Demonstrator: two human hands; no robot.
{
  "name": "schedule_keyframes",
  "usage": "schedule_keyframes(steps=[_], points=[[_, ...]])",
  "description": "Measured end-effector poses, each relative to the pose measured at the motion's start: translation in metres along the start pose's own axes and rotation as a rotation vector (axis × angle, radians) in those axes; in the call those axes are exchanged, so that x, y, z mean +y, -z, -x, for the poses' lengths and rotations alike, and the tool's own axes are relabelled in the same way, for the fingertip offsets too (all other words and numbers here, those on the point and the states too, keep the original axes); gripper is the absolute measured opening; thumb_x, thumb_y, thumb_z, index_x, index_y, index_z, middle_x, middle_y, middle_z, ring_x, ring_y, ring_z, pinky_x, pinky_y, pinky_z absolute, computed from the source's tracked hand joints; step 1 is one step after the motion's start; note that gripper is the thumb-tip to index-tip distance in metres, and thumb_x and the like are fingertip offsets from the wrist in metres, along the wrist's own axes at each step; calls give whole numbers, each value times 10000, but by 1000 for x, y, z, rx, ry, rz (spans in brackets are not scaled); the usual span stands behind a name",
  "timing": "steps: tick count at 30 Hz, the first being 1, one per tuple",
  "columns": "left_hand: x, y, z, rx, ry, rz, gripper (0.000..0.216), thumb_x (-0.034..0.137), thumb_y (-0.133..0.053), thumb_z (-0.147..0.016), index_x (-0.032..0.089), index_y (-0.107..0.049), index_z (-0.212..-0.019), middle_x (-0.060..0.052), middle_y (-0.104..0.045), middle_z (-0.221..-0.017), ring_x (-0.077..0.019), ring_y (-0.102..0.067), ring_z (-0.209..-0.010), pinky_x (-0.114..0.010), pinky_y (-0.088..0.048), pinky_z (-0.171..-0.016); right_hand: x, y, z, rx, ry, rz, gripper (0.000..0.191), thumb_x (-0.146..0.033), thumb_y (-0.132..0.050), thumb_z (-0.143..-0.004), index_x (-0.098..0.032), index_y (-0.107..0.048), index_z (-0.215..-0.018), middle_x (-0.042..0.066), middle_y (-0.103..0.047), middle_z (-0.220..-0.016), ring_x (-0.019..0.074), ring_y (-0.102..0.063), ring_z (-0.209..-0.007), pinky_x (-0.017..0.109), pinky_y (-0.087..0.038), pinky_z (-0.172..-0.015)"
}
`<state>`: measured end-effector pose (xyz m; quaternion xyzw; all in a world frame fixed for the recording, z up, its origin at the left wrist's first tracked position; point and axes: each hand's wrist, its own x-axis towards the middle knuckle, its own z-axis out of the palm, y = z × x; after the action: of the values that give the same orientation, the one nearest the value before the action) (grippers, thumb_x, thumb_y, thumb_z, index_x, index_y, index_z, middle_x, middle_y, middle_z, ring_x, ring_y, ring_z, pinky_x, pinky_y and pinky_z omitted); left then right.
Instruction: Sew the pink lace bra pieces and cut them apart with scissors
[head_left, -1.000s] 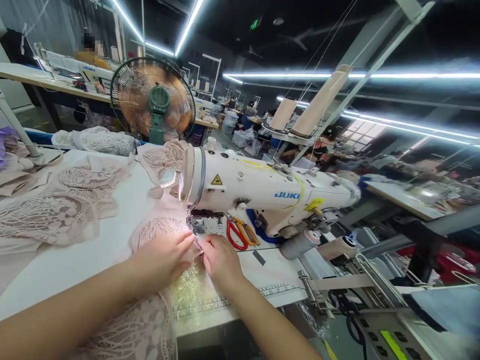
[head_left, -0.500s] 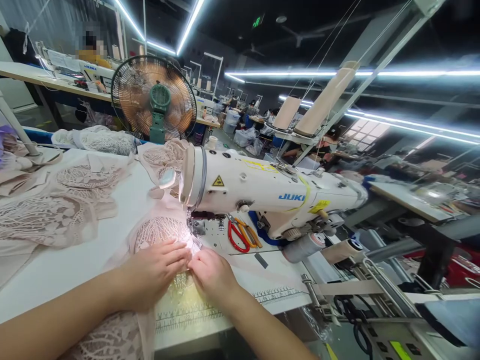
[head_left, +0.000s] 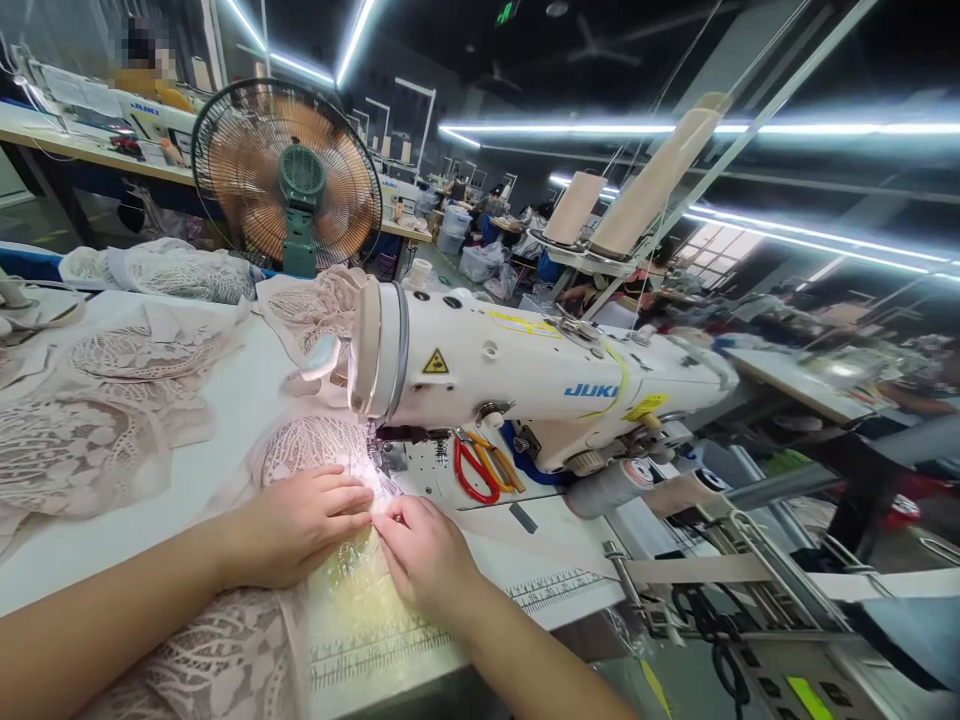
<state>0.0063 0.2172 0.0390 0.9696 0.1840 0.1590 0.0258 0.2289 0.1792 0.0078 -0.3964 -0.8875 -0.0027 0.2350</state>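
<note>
A piece of pale pink lace fabric (head_left: 311, 447) lies under the needle area of the white sewing machine (head_left: 480, 365), lit by its bright lamp. My left hand (head_left: 296, 525) rests on the fabric's near side, its fingers stretched out flat and pointing toward the needle. My right hand (head_left: 424, 550) pinches the fabric edge just in front of the presser foot (head_left: 386, 465), thumb and forefinger together. The fingertips of both hands nearly meet. More lace (head_left: 225, 655) hangs below my left forearm, over the table's near edge.
Lace pieces (head_left: 82, 450) are spread on the table at left. Red-handled scissors (head_left: 476, 470) and an orange-handled pair (head_left: 499, 465) lie behind my right hand. Thread cones (head_left: 611, 487) stand at the right. A printed ruler (head_left: 382, 645) runs along the near edge. A fan (head_left: 289, 180) stands behind.
The camera view has shifted slightly. Both hands stay at the fabric by the needle; my right fingers have changed their pinch a little, the forefinger now more raised.
</note>
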Motion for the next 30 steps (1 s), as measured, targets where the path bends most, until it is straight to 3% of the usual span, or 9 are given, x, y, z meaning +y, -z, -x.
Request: schedule_keyframes(steps=[6,11,15,23,30], points=[[-26,-7,-2,-26,-19,-32,386,14,-492,-820,206,-687,-1092,-99,-681,-1195,-251,-636,-1033,-460,-444,-1005,0,-2,-1,-17,-16,-1,197,-132,-533,-832,-163,-622,-1005,74,-638,-984,196,-542,-785,294,-442,-682],[-38,-7,-6,-33,-29,-81,382,16,-406,-895,205,-691,-1064,-103,-683,-1159,-241,-615,-989,-420,-465,-921,1,-1,-1,8,13,-18,334,-154,-528,-857,-125,-598,-1182,96,-654,-1177,222,-564,-891,331,-479,-763],[-42,-6,-8,-75,-6,-67,393,30,-374,-927,202,-653,-1142,-106,-684,-1062,-237,-587,-948,-388,-472,-865,2,-1,-1,-12,18,-2,344,-164,-490,-872,-119,-602,-1195,102,-644,-1249,221,-548,-854,343,-481,-770],[-60,-7,-8,-106,-20,-153,411,68,-334,-956,205,-656,-1171,-87,-672,-1186,-242,-596,-1009,-385,-435,-928,3,0,-4,-44,14,20,319,-164,-479,-861,-124,-612,-1147,86,-647,-1252,211,-516,-775,344,-466,-714],[-75,-3,-13,-77,-5,-215,423,159,-303,-994,223,-648,-1231,-91,-693,-1149,-220,-619,-926,-326,-471,-821,4,3,-4,-46,14,-8,321,-153,-483,-854,-125,-604,-1150,75,-640,-1267,218,-538,-803,344,-491,-728]])
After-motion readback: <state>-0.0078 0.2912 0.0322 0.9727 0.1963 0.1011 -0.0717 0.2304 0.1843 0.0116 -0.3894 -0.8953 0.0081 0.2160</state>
